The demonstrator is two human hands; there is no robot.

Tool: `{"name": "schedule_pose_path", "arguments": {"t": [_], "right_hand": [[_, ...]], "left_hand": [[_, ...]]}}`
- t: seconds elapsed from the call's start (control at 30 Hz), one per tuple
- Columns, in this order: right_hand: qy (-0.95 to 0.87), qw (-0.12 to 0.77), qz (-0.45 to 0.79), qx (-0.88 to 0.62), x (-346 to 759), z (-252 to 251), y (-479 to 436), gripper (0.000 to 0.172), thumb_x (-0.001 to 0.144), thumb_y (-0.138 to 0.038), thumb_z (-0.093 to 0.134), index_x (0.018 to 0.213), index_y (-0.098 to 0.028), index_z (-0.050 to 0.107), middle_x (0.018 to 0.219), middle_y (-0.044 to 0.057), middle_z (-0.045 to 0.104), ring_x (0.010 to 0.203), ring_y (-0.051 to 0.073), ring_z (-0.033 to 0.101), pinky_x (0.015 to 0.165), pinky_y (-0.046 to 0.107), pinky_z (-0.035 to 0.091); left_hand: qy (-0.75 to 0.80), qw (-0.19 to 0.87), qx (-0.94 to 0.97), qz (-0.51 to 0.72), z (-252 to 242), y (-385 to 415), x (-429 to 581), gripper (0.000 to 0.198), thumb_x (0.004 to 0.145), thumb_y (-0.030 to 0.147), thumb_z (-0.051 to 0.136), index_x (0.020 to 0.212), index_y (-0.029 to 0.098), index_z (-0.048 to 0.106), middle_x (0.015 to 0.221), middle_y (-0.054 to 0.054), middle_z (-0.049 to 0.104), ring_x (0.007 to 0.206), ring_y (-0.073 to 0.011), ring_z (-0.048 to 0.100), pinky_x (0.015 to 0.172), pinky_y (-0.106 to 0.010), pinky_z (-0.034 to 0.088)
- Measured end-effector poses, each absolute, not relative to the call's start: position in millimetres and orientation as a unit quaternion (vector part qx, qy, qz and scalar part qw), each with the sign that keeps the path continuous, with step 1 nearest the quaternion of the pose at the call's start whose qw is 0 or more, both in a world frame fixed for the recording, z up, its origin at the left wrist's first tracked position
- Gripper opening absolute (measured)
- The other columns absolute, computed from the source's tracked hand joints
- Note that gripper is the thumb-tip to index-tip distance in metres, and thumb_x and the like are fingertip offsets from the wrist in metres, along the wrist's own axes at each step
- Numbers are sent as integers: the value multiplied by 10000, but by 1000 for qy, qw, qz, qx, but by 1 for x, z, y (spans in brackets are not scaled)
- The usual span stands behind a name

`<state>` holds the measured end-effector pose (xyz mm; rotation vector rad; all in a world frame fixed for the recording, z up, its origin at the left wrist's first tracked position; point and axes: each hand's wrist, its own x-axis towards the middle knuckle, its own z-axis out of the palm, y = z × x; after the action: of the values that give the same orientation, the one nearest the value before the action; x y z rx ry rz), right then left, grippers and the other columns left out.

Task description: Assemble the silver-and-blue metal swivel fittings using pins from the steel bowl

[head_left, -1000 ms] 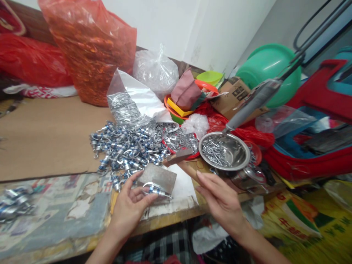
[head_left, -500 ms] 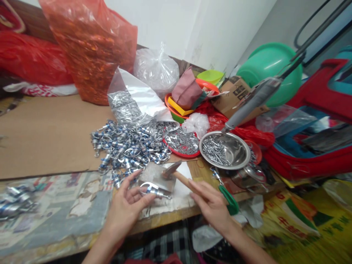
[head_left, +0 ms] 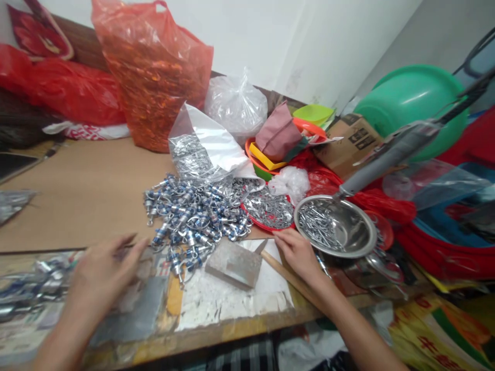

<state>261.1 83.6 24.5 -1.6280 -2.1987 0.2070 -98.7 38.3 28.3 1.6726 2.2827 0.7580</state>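
Observation:
My left hand (head_left: pixel 101 273) is blurred by motion and hovers over the worn tabletop at the left, fingers stretched out, nothing visible in it. Just left of it lies a small heap of blue-and-silver metal clips (head_left: pixel 27 291). My right hand (head_left: pixel 298 252) rests by the near rim of a red plate (head_left: pixel 247 210) of small silver parts, fingers loosely extended toward it. A wooden-handled hammer (head_left: pixel 288 275) lies on the table under that hand. A grey metal block (head_left: pixel 235 263) sits on white paper between my hands. A large pile of clips (head_left: pixel 193 214) lies behind the block.
A steel bowl of pins (head_left: pixel 335 225) stands right of the plate, with a grey-handled tool (head_left: pixel 386 154) above it. Clear bags of parts (head_left: pixel 201 147), orange and red bags (head_left: pixel 154 72), coloured trays, a cardboard box and a green basin (head_left: pixel 413 100) crowd the back. The table edge (head_left: pixel 232 330) runs along the front.
My left hand let go of the clip by the block and swept left toward the small heap. My right hand laid the hammer down and reached up to the red plate. The camera turned left.

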Motion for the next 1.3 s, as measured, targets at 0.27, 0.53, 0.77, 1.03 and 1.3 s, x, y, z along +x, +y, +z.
{"name": "schedule_pose_path", "arguments": {"t": [0.27, 0.53, 0.77, 1.03, 1.3], "right_hand": [[-760, 108, 14, -641, 237, 14, 202, 384, 825, -324, 470, 1181, -186, 509, 1215, 98, 519, 1072, 217, 500, 876, 323, 380], [-730, 109, -29, -674, 241, 14, 177, 182, 799, -302, 513, 863, -257, 677, 895, 39, 681, 843, 199, 597, 730, 276, 409], [-710, 192, -46, -676, 253, 15, 170, 232, 802, -266, 521, 997, -223, 641, 870, 83, 674, 856, 207, 585, 784, 304, 393], [-715, 339, 53, -609, 244, 29, 147, 192, 766, -124, 506, 808, -176, 687, 854, 53, 681, 813, 160, 615, 777, 274, 457], [-701, 431, 358, -441, 165, 48, 45, 169, 681, -108, 588, 792, -201, 674, 748, -1, 692, 682, 129, 640, 658, 240, 518]], "left_hand": [[801, 124, 530, 251, 28, 57, -75, 482, 715, 444, 488, 1012, 85, 612, 966, -151, 647, 908, -300, 587, 754, -370, 458], [672, 301, 379, 561, 52, 34, -45, 335, 493, 281, 718, 801, 197, 618, 741, 12, 670, 696, -147, 633, 715, -265, 512], [551, 335, 585, 491, 38, 32, 8, 24, 573, 243, 681, 571, 238, 704, 695, -17, 722, 679, -178, 659, 694, -277, 530], [602, 364, 528, 476, 31, 24, 12, 380, 542, 298, 714, 900, 176, 686, 784, -31, 736, 675, -198, 679, 694, -298, 549], [554, 396, 547, 486, 16, 20, 13, 508, 615, 303, 678, 1100, 193, 575, 874, -43, 724, 768, -203, 674, 767, -360, 531]]}}
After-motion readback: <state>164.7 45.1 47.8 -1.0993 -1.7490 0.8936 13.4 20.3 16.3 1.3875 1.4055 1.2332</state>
